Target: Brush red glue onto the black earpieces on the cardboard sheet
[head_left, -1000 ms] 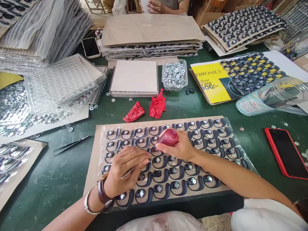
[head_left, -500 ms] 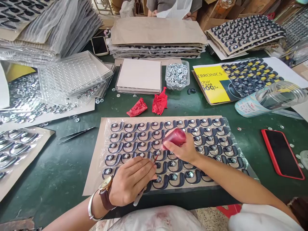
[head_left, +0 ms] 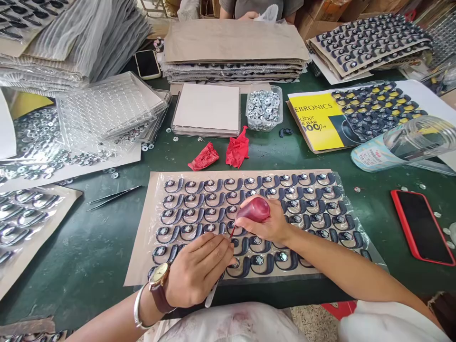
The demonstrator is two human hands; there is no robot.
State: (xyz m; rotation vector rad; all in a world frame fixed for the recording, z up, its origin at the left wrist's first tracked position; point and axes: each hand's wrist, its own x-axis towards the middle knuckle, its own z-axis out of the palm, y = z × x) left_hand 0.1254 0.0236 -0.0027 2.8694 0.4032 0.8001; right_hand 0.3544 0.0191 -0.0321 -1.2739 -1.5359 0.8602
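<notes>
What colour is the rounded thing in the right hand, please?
The rounded thing is pinkish red; it shows best in the head view.

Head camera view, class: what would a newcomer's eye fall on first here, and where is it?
Probably the glossy red rounded object in the right hand, above a brown sheet with rows of dark hooked pieces. Two crumpled red scraps just beyond the sheet likely catch the eye next. Farther back on the right, the bright yellow printed panel stands out.
</notes>
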